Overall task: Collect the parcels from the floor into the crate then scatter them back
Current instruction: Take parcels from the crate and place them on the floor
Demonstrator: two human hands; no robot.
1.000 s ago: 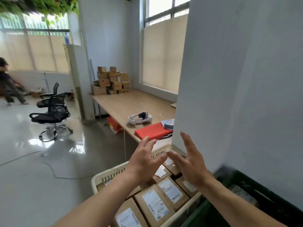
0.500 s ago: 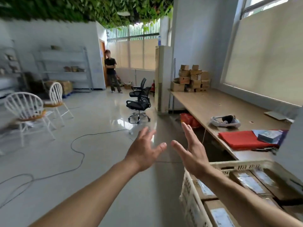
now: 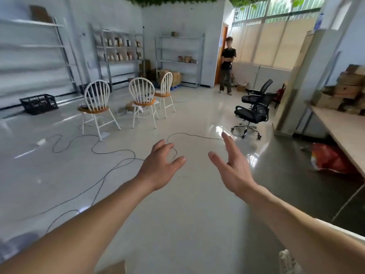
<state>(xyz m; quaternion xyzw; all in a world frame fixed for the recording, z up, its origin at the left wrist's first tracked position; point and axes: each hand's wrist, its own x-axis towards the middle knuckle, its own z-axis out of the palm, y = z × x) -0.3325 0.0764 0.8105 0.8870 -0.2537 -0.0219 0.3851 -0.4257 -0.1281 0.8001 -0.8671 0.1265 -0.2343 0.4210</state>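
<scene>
Both my arms stretch forward over the shiny floor. My left hand (image 3: pixel 161 166) is open with relaxed fingers and holds nothing. My right hand (image 3: pixel 232 167) is open too, fingers straight, palm turned inward, holding nothing. Only a white corner of the crate (image 3: pixel 288 261) shows at the bottom right, under my right forearm. The brown edge of one parcel (image 3: pixel 113 267) peeks in at the bottom edge. The parcels inside the crate are out of view.
Three white chairs (image 3: pixel 143 95) and a black office chair (image 3: pixel 254 109) stand ahead. Cables (image 3: pixel 94 149) snake across the floor at left. A person (image 3: pixel 227 65) stands by the far door. A black crate (image 3: pixel 38 103) sits far left; a table (image 3: pixel 343 131) with boxes is at right.
My view has swung left, away from the crate and the table, toward the open room. The crate has slid almost out of frame. Both hands stay open and empty.
</scene>
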